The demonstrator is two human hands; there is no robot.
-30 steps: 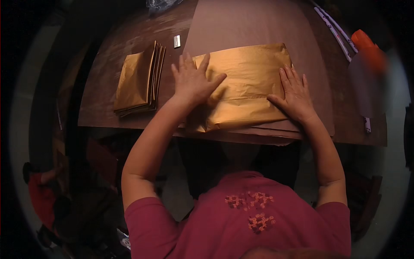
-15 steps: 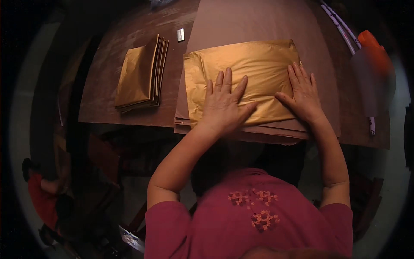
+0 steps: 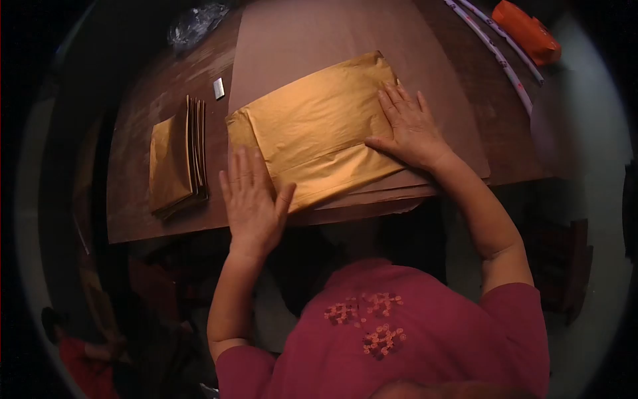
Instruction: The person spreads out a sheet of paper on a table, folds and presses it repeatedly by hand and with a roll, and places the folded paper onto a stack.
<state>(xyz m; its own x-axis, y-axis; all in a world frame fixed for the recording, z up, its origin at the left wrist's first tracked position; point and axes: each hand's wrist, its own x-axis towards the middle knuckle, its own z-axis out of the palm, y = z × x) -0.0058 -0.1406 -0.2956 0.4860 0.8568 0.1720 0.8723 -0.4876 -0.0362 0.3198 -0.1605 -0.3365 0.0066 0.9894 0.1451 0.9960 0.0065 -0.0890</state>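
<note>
On the dark wooden surface (image 3: 159, 93), folded gold pieces (image 3: 167, 159) are stacked at left. The left hand (image 3: 252, 213) is laid at the near left corner of a folded gold sheet (image 3: 312, 120), its fingers spread, nothing pinched. The sheet is spread on brown paper (image 3: 332, 26) between both hands, its long axis slanted away toward the right. Its right end is overlapped by the right hand (image 3: 415, 136), fingers slightly parted, nothing gripped; neither hand is clearly nearer.

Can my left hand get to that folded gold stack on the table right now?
Likely yes: the left hand looks open and flat, and only bare tabletop shows between it and the folded stack.
</note>
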